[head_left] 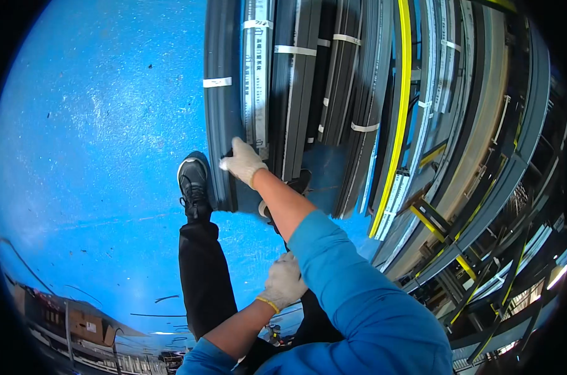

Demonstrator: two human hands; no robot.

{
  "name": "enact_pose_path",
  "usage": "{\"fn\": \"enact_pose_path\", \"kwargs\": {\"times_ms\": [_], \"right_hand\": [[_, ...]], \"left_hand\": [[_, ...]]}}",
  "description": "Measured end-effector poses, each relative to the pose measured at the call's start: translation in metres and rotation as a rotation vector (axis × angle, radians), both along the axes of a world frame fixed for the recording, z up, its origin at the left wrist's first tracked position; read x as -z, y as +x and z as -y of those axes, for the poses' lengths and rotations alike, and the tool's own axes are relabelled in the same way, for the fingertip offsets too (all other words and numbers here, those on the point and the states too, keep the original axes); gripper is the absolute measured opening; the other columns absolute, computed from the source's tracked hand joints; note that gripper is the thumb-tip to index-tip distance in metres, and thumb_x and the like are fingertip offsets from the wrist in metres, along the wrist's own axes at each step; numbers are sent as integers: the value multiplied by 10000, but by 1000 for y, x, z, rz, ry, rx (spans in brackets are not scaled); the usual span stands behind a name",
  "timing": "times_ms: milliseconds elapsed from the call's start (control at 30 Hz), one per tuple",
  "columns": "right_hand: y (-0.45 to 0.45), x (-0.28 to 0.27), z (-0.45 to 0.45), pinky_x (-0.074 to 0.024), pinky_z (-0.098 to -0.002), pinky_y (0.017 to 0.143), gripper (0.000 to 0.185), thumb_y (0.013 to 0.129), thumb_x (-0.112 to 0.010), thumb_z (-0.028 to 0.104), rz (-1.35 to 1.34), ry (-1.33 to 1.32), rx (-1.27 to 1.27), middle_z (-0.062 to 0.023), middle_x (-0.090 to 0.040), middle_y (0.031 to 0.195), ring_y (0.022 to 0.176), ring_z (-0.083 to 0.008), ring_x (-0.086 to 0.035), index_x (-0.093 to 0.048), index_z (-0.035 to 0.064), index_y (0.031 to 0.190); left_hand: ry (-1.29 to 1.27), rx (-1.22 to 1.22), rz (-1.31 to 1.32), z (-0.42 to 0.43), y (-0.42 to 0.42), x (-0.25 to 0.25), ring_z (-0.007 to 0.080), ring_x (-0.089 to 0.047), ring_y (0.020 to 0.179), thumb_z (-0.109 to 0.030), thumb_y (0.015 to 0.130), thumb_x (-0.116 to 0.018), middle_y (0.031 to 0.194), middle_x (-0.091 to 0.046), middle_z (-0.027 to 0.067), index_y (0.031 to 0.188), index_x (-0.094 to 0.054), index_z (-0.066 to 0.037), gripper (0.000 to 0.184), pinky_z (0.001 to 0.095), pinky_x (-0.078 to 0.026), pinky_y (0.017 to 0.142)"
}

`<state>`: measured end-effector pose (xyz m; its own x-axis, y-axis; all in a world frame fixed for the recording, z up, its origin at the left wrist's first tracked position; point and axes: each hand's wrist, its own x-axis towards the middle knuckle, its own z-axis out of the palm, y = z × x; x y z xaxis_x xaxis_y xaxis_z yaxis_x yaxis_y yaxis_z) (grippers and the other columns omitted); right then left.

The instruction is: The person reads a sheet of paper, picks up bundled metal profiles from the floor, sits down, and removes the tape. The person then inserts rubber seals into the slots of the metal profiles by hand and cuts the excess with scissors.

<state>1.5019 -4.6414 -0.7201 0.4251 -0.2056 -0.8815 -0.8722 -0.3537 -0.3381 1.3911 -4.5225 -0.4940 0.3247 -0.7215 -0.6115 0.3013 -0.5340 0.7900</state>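
Note:
My right hand [243,164], in a whitish knit glove, reaches out over the leftmost bundle of dark grey profiles [219,119]. Its thumb and forefinger are bent around a small dark bit that I cannot make out, at the bundle's right edge. A white band [217,82] wraps this bundle higher up. My left hand [284,281], gloved too with a yellow cuff, rests by my bent knee. The right sleeve partly covers its fingers, so their pose is unclear. Just right of the dark bundle lies a bundle in white printed film [256,75].
More banded dark profiles [294,81] lie side by side to the right, then a yellow bar [402,94] and racks of long profiles [483,156]. My shoe [194,181] stands on the blue floor [108,125], against the bundle's left side. Cardboard boxes [86,326] sit at lower left.

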Motion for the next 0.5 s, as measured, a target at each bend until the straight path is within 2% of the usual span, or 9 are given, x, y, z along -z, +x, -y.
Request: {"fn": "enact_pose_path", "kwargs": {"times_ms": [33, 100, 133, 200, 233, 333, 367, 467, 500], "right_hand": [[0, 3, 3, -508, -448, 870, 478, 818, -737, 94, -3, -3, 7, -234, -647, 1040, 935, -368, -651, -551, -36, 1240], [1, 10, 12, -498, -487, 921, 527, 828, -792, 231, 316, -237, 38, -272, -628, 1099, 1012, -414, -631, -572, -26, 1232], [8, 1, 26, -498, -487, 921, 527, 828, -792, 231, 313, -239, 45, -272, -628, 1099, 1012, -414, -631, -572, -26, 1232], [33, -31, 61, -483, -518, 959, 535, 846, -785, 309, 620, -700, 68, -246, -624, 1178, 1097, -425, -603, -601, 2, 1243], [37, -27, 67, -483, -518, 959, 535, 846, -785, 309, 620, -703, 78, -246, -624, 1178, 1097, -425, -603, -601, 2, 1243], [51, -15, 77, -468, -526, 981, 535, 840, -758, 317, 139, -674, -289, -231, -610, 1223, 1135, -431, -575, -608, -1, 1244], [52, -12, 74, -468, -526, 981, 535, 840, -758, 317, 139, -673, -278, -231, -610, 1223, 1135, -431, -575, -608, -1, 1244], [46, -13, 61, -462, -521, 993, 516, 834, -749, 335, 419, -283, -56, -235, -604, 1207, 1105, -422, -580, -618, -21, 1184], [40, -15, 77, -462, -508, 1009, 552, 829, -757, 350, 432, -422, -49, -243, -592, 1233, 1134, -425, -577, -605, -29, 1201]], "left_hand": [[3, -53, 13, 1, 1, -2, 409, -645, 944, -216, 900, -626, 996, -668, 210, 1045, -643, -16, 247, 520, -533, 818], [-8, -10, -23, 2, -8, 4, 408, -646, 938, -206, 899, -627, 989, -669, 208, 1064, -642, -18, 251, 519, -533, 816], [-15, 22, -53, 3, -12, 8, 408, -648, 932, -196, 897, -628, 983, -670, 206, 1083, -642, -19, 257, 518, -534, 814], [-21, 58, -76, 4, -13, 10, 407, -649, 926, -186, 895, -629, 977, -671, 205, 1102, -641, -20, 266, 517, -535, 812], [-24, 55, -70, 5, -13, 9, 409, -650, 920, -180, 893, -632, 969, -672, 205, 1108, -642, -20, 268, 514, -536, 809], [-35, 60, -48, 11, -11, 13, 412, -654, 910, -170, 890, -638, 953, -674, 205, 1119, -644, -18, 275, 509, -539, 804], [-30, 65, -36, 12, -13, 15, 415, -656, 915, -174, 892, -642, 958, -678, 209, 1123, -648, -16, 281, 507, -541, 807], [-14, 87, -29, 18, -17, 13, 420, -661, 926, -184, 897, -649, 968, -686, 216, 1132, -657, -10, 292, 505, -544, 813], [10, 73, -63, 18, -13, 12, 428, -661, 955, -173, 895, -652, 1007, -688, 223, 1142, -656, -7, 298, 502, -545, 834]]}}
